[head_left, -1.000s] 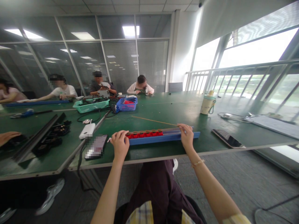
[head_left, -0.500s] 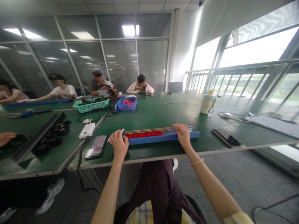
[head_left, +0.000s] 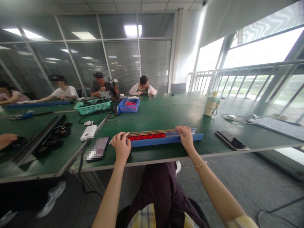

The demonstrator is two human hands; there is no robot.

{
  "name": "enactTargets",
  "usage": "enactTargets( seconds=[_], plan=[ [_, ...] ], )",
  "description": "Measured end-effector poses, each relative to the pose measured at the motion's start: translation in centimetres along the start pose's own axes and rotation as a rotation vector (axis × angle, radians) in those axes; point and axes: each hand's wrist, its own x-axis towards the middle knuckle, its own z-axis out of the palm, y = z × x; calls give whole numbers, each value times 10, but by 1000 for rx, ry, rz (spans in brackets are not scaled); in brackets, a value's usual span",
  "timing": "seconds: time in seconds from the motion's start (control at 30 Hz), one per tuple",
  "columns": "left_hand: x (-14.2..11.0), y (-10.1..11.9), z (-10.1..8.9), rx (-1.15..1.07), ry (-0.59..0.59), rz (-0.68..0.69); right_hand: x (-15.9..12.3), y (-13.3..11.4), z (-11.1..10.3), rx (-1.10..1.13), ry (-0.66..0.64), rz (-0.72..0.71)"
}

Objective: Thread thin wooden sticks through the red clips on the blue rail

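A long blue channel (head_left: 156, 142) lies across the table in front of me, with a row of red pieces (head_left: 147, 136) in its left and middle part. Thin yellowish strands (head_left: 154, 131) run lengthwise along its far side between my hands. My left hand (head_left: 121, 145) is closed around the channel's left end and covers it; a small white tip (head_left: 110, 142) shows beside its fingers. With bent fingers, my right hand (head_left: 186, 136) grips over the channel toward its right end, fingertips at the strands. A clear-looking strip (head_left: 193, 131) shows past that hand.
Phones flank me at left (head_left: 98, 148) and right (head_left: 230, 140). A white power bank (head_left: 88, 133), a green basket (head_left: 92, 108), a blue basket (head_left: 129, 107) and a bottle (head_left: 211, 104) stand beyond. Black parts (head_left: 54, 136) lie left, near another person's hand (head_left: 8, 141).
My left hand has shifted slightly right, its fingers bending more over the channel's end. My right hand and the channel look nearly the same. A person across the table has moved their hands.
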Motion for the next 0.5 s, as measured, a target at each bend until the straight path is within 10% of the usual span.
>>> enactTargets(
  seconds=[0.5],
  plan=[
    [-1,0,1,6,-6,-6,0,2,0,-3,-12,8]
  ],
)
